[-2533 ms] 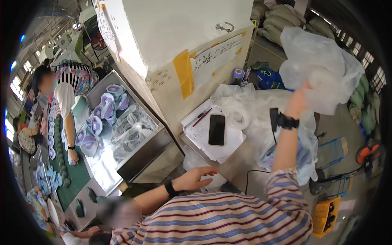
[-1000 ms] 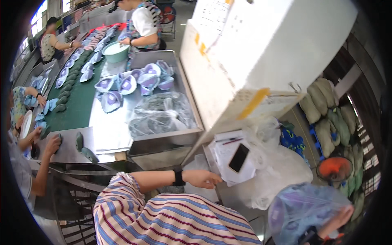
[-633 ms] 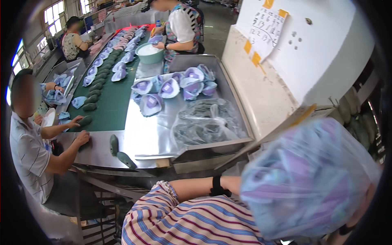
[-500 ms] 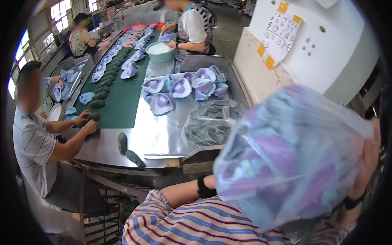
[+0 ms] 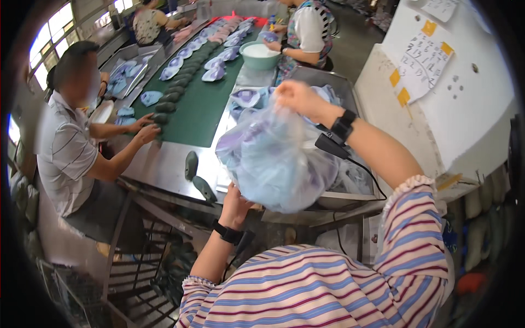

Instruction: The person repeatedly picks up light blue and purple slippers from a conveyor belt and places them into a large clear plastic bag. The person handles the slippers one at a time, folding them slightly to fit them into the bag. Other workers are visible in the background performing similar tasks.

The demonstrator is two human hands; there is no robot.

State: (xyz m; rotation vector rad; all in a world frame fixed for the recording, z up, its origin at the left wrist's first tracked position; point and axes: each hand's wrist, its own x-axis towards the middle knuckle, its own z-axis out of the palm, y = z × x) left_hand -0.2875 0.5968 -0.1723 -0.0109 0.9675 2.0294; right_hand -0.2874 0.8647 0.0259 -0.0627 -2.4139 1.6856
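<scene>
A clear plastic bag point(image 5: 273, 164) packed with light blue and purple cloth pieces hangs in front of me over the metal table's near edge. My right hand point(image 5: 302, 101) is closed on the bag's gathered top. Low on the bag's left side, my left hand point(image 5: 236, 206) grips it from below, its fingers partly hidden. Behind the bag, blue and purple shoe uppers point(image 5: 245, 98) lie in a metal tray point(image 5: 350, 98). Another clear bag point(image 5: 353, 177), with dark contents, shows partly beside the held one.
Two dark green shoe lasts point(image 5: 191, 165) lie near the table's front edge. A green belt point(image 5: 191, 117) carries rows of lasts and uppers. One co-worker point(image 5: 76, 131) handles lasts at left; another point(image 5: 309, 33) works beside a pale green basin point(image 5: 259, 56). A white panel point(image 5: 454, 82) stands right.
The bag has moved left, from my right side to above the table edge. My right hand has come to its top and my left hand now shows beneath it. The view has shifted too.
</scene>
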